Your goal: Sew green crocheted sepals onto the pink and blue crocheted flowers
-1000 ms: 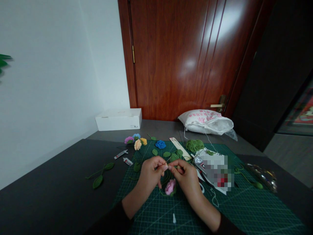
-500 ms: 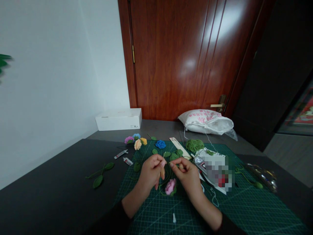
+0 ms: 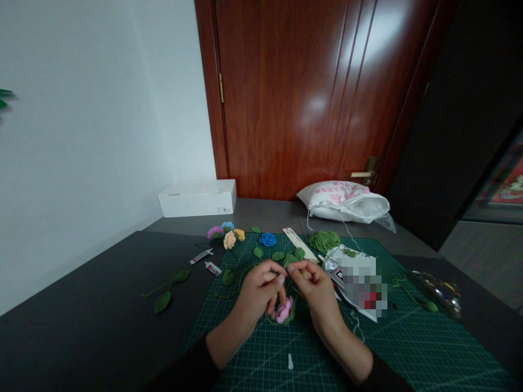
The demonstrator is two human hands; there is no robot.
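Observation:
Over the green cutting mat (image 3: 253, 348), my left hand (image 3: 261, 288) and my right hand (image 3: 314, 283) meet at the fingertips. Both are pinched around something thin, perhaps a green stem or yarn, too small to make out. Just below the fingers lies a pink flower (image 3: 284, 310) with green leaves, partly covered by my left fingers. Green leaves (image 3: 299, 253) rest behind the hands, and a blue flower (image 3: 268, 239) sits farther back. A small white nozzle-like piece (image 3: 290, 361) lies nearer the front.
Several small flowers (image 3: 229, 240), two tubes (image 3: 201, 256) and a leafy stem (image 3: 163, 302) are to the left. Green yarn (image 3: 324, 241), a ruler-like strip (image 3: 300, 245) and a packet (image 3: 359, 310) are to the right. Behind stand a white box (image 3: 198, 198) and a white bag (image 3: 343, 202).
My left hand has moved right and its fingertips now meet those of my right hand. Its lower fingers now overlap the pink flower. The view has shifted slightly.

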